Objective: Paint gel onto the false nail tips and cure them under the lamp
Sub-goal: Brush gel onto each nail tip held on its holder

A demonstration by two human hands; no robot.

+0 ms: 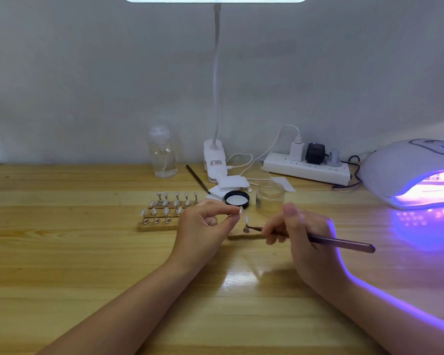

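Observation:
My left hand pinches a small metal stand with a false nail tip between thumb and fingers, raised above the table. My right hand grips a dark gel brush, its bristle end pointing left toward another nail tip on a stand that sits on a wooden strip. Two wooden holders with several nail tips stand to the left. The open gel jar and its black lid lie behind my hands. The curing lamp glows violet at the right.
A clip desk lamp, a clear pump bottle, a power strip with plugs, white pads and a second dark brush line the back of the wooden table by the wall.

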